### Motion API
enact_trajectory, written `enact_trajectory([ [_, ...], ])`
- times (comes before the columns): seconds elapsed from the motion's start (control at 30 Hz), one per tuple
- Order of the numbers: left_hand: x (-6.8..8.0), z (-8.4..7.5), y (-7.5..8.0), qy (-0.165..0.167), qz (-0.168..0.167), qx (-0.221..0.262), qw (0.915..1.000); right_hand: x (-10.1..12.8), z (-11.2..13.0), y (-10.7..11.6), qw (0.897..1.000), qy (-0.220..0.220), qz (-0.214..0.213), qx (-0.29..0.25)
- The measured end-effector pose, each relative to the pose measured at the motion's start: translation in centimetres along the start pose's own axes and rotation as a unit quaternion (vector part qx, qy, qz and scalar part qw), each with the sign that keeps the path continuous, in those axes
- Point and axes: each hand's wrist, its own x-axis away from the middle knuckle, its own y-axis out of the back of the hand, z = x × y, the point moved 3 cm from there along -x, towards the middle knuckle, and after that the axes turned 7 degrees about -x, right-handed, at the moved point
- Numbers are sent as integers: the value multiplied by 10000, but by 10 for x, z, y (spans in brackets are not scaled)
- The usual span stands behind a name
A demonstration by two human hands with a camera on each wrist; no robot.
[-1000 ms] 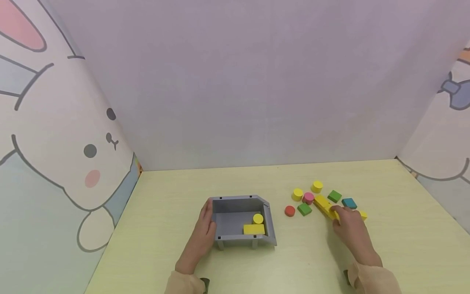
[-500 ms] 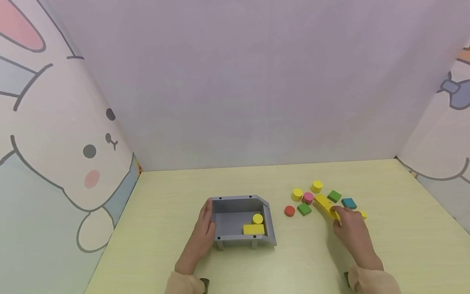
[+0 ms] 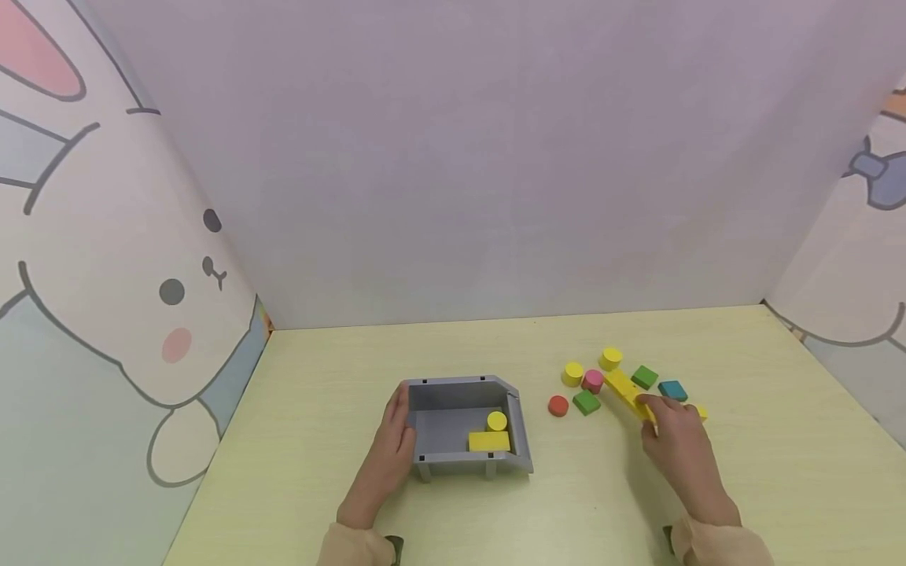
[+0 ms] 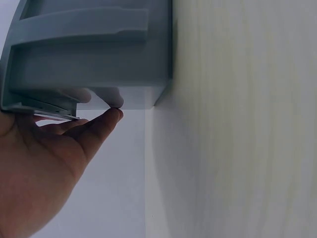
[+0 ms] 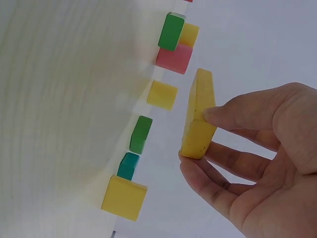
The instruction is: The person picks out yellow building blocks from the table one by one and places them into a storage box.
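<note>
My left hand (image 3: 388, 436) lies against the left end of a grey plastic bin (image 3: 442, 457), its fingers extended along the outer wall. Close up in the left wrist view, the fingertips (image 4: 115, 111) touch the bin's outside. Inside the bin, at its right end, are a yellow cylinder (image 3: 497, 421) and a yellow rectangular block (image 3: 488, 442). My right hand (image 3: 681, 444) pinches a long yellow block (image 5: 199, 116) between thumb and fingers, held above the table in the right wrist view. Another yellow block (image 5: 125, 198) is partly hidden behind that hand in the head view.
Beyond the right hand lie two yellow cylinders (image 3: 612, 359), a pink cylinder (image 3: 594, 381), a red disc (image 3: 558, 406), green blocks (image 3: 587, 402) and a teal block (image 3: 672, 391). A pale curtain (image 3: 495, 196) hangs behind the table (image 3: 340, 369), with printed panels at both sides.
The far end of the long yellow block in my right hand has shifted very slightly up and left. My left hand and the bin stay in place.
</note>
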Motion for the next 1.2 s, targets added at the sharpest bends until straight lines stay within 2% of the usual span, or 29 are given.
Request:
enact_trajectory([
  [0.3,1,0,1,45,6,19,10000,1,15,3,9974,538,-428,-238],
  [0.63,1,1,0,30,-4,-13,10000,2,27,-2,9928,999,-586,-292],
  [0.93,1,1,0,12,0,2,10000,1,40,-9,9968,714,-142,-339],
  [1.2,1,3,-1,-32,-9,6,10000,1,50,-14,9968,693,-1,-401],
])
